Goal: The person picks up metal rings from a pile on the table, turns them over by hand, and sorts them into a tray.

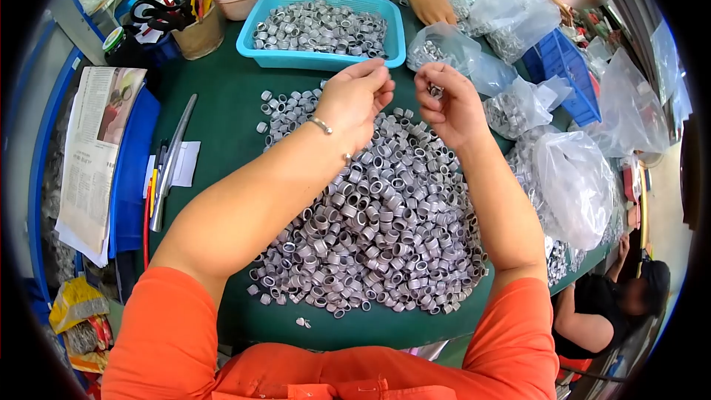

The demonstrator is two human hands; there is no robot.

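A wide heap of grey metal rings (385, 230) covers the middle of the green table. Above its far edge, my left hand (354, 100) is closed, thumb and fingertips pinched together; whatever it may hold is hidden. My right hand (453, 104) hovers a short way to the right, its fingers curled round a few metal rings (435, 91). Just beyond both hands stands a light blue plastic basket (296, 61) filled with similar rings. The two hands are apart from each other.
Clear plastic bags (574, 189) of metal parts line the right side, near a blue crate (566, 78). A co-worker's hand (431, 4) reaches in at the top. On the left are a tool cup (200, 35), a tapered metal rod (174, 163) and newspapers (96, 155).
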